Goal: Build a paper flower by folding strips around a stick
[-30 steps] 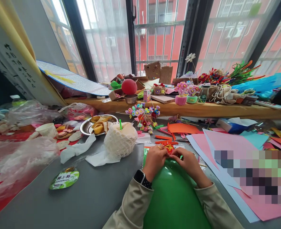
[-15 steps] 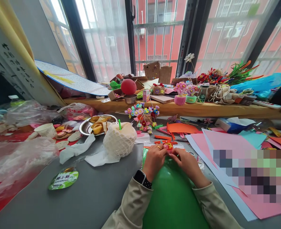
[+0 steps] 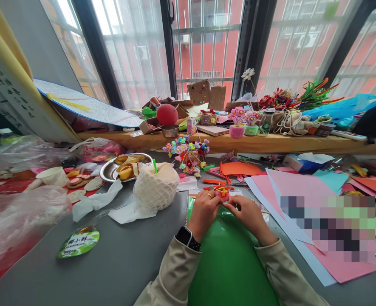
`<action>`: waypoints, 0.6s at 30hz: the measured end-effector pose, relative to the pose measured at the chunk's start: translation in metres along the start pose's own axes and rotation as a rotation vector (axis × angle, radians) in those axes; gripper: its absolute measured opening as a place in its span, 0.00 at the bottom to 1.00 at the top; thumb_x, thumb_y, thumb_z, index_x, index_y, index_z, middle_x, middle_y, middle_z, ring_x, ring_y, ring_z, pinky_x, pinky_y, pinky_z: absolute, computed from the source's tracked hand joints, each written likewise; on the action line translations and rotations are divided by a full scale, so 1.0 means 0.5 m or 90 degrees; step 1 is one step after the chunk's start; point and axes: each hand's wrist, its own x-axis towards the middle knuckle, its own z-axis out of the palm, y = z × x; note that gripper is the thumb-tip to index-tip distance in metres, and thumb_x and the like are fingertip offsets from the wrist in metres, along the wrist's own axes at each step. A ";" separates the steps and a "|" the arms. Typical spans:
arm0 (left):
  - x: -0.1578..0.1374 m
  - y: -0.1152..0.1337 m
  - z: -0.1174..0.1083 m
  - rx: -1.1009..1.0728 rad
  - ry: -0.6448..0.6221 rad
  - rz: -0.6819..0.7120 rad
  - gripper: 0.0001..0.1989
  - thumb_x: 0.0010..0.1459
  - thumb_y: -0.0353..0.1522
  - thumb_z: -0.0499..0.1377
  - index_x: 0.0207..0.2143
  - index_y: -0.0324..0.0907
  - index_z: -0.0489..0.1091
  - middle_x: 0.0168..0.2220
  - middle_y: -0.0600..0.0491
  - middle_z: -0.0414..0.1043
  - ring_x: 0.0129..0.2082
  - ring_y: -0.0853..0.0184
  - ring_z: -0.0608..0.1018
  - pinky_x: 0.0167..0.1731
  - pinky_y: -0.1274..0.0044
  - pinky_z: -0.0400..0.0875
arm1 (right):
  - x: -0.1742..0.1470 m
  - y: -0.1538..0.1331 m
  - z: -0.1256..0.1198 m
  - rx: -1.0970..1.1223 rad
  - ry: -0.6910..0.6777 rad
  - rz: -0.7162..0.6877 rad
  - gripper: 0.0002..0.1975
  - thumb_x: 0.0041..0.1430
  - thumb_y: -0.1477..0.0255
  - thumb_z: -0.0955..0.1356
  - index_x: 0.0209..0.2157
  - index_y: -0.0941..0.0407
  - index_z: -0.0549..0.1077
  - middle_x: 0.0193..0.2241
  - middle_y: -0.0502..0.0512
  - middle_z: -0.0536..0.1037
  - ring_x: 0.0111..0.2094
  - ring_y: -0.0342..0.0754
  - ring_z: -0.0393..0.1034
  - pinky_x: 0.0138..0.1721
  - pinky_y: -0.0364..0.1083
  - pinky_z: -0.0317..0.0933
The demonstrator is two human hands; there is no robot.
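Note:
My left hand [image 3: 203, 213], with a ring and a watch, has its fingers closed round a small red, pink and yellow paper flower [image 3: 222, 194]. My right hand [image 3: 247, 216] pinches at the flower's lower edge; its thumb and fingertips are together there, close to the left fingertips. The underside of the flower is hidden by the fingers. Beneath both hands spreads a large glossy green surface [image 3: 227, 263]. Orange paper strips [image 3: 216, 181] and a sheet of orange paper [image 3: 241, 168] lie just beyond the flower.
To the left stand a net-wrapped coconut [image 3: 156, 189] with a green straw and a metal plate [image 3: 106, 169] of peels. Pink paper sheets [image 3: 305, 199] cover the right side. Behind are a bunch of small craft flowers [image 3: 188, 155] and a crowded wooden sill [image 3: 137, 142].
The flower shows more between my hands, its red and yellow petals turned more into view. Both hands keep hold in nearly the same place. The whole view has shifted slightly.

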 end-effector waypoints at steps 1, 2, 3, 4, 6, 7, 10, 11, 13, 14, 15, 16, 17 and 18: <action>0.000 -0.001 0.001 0.001 -0.002 0.002 0.06 0.52 0.30 0.52 0.29 0.42 0.68 0.30 0.52 0.67 0.34 0.67 0.68 0.36 0.74 0.61 | -0.001 0.000 0.001 -0.005 0.005 -0.002 0.12 0.51 0.64 0.62 0.22 0.56 0.70 0.23 0.50 0.73 0.23 0.43 0.64 0.23 0.40 0.52; 0.000 -0.002 0.001 0.002 -0.003 0.004 0.05 0.52 0.30 0.52 0.29 0.42 0.68 0.30 0.52 0.67 0.34 0.67 0.68 0.36 0.74 0.61 | -0.001 0.000 0.002 -0.010 0.010 -0.003 0.13 0.51 0.63 0.62 0.22 0.56 0.70 0.23 0.50 0.73 0.22 0.43 0.64 0.23 0.40 0.52; 0.000 -0.003 0.001 0.002 -0.002 0.005 0.05 0.52 0.30 0.52 0.29 0.42 0.68 0.31 0.52 0.67 0.35 0.67 0.68 0.36 0.74 0.61 | -0.001 0.000 0.003 -0.016 0.016 -0.003 0.13 0.51 0.63 0.62 0.22 0.56 0.70 0.23 0.50 0.73 0.22 0.43 0.63 0.23 0.41 0.52; 0.000 -0.003 0.000 0.002 -0.001 0.006 0.05 0.52 0.30 0.52 0.29 0.42 0.68 0.31 0.52 0.67 0.35 0.66 0.68 0.36 0.74 0.61 | -0.002 0.001 0.004 -0.021 0.022 -0.004 0.13 0.51 0.63 0.62 0.22 0.56 0.70 0.23 0.50 0.73 0.22 0.43 0.63 0.23 0.41 0.52; 0.001 -0.002 -0.003 0.000 0.004 0.009 0.05 0.52 0.30 0.52 0.30 0.42 0.68 0.30 0.52 0.68 0.34 0.66 0.68 0.36 0.74 0.62 | -0.002 0.002 0.005 -0.029 0.035 -0.012 0.14 0.51 0.62 0.62 0.22 0.56 0.70 0.23 0.51 0.72 0.22 0.43 0.64 0.23 0.41 0.52; 0.002 -0.001 -0.004 -0.001 0.007 0.010 0.06 0.52 0.30 0.52 0.30 0.42 0.68 0.30 0.51 0.68 0.34 0.66 0.68 0.36 0.74 0.62 | -0.002 0.003 0.006 -0.032 0.042 -0.018 0.14 0.51 0.62 0.62 0.22 0.56 0.70 0.23 0.51 0.72 0.22 0.43 0.64 0.23 0.41 0.52; 0.003 0.002 -0.005 -0.006 0.017 0.013 0.07 0.52 0.30 0.51 0.29 0.42 0.69 0.29 0.51 0.67 0.33 0.67 0.68 0.36 0.73 0.62 | -0.002 0.005 0.007 -0.037 0.062 -0.035 0.15 0.52 0.61 0.61 0.22 0.55 0.70 0.22 0.51 0.72 0.21 0.42 0.64 0.23 0.41 0.53; 0.003 0.002 -0.005 -0.006 0.019 0.013 0.07 0.52 0.30 0.52 0.29 0.42 0.69 0.29 0.51 0.67 0.33 0.67 0.68 0.36 0.73 0.62 | -0.002 0.005 0.007 -0.037 0.066 -0.037 0.16 0.52 0.60 0.61 0.22 0.55 0.70 0.22 0.51 0.72 0.21 0.42 0.63 0.23 0.41 0.53; 0.003 0.002 -0.004 -0.001 0.023 0.009 0.06 0.52 0.30 0.52 0.28 0.42 0.69 0.29 0.51 0.67 0.33 0.66 0.68 0.36 0.72 0.62 | -0.002 0.004 0.008 -0.034 0.075 -0.038 0.16 0.52 0.59 0.61 0.22 0.55 0.71 0.22 0.51 0.72 0.21 0.42 0.63 0.22 0.41 0.53; 0.003 0.002 -0.005 0.001 0.024 0.007 0.06 0.52 0.30 0.52 0.28 0.42 0.69 0.29 0.51 0.67 0.33 0.66 0.68 0.36 0.72 0.62 | -0.002 0.003 0.007 -0.032 0.078 -0.038 0.16 0.52 0.59 0.61 0.22 0.55 0.71 0.22 0.51 0.72 0.21 0.42 0.63 0.23 0.41 0.53; 0.002 0.002 -0.007 0.001 0.023 0.007 0.06 0.52 0.29 0.52 0.28 0.42 0.69 0.29 0.51 0.67 0.34 0.66 0.68 0.37 0.72 0.61 | -0.002 0.002 0.007 -0.030 0.080 -0.038 0.16 0.52 0.59 0.61 0.22 0.55 0.71 0.22 0.51 0.72 0.21 0.43 0.63 0.23 0.41 0.53; 0.002 0.001 -0.012 -0.004 0.021 0.009 0.06 0.52 0.29 0.52 0.28 0.42 0.69 0.30 0.51 0.67 0.34 0.66 0.68 0.37 0.71 0.61 | -0.002 0.001 0.005 -0.030 0.081 -0.037 0.16 0.52 0.59 0.61 0.23 0.55 0.71 0.22 0.51 0.72 0.21 0.43 0.63 0.22 0.41 0.53; 0.002 0.001 -0.017 -0.018 0.019 0.012 0.05 0.51 0.29 0.52 0.28 0.43 0.69 0.30 0.51 0.67 0.35 0.65 0.67 0.38 0.71 0.61 | -0.002 0.000 0.004 -0.030 0.081 -0.035 0.16 0.51 0.59 0.61 0.23 0.55 0.71 0.22 0.51 0.72 0.21 0.43 0.63 0.22 0.41 0.53; 0.002 0.000 -0.024 -0.041 0.017 0.015 0.05 0.51 0.30 0.53 0.28 0.43 0.68 0.32 0.51 0.67 0.37 0.65 0.67 0.39 0.70 0.60 | -0.002 -0.001 0.002 -0.032 0.080 -0.032 0.15 0.51 0.59 0.61 0.23 0.55 0.71 0.22 0.51 0.72 0.21 0.43 0.64 0.22 0.40 0.53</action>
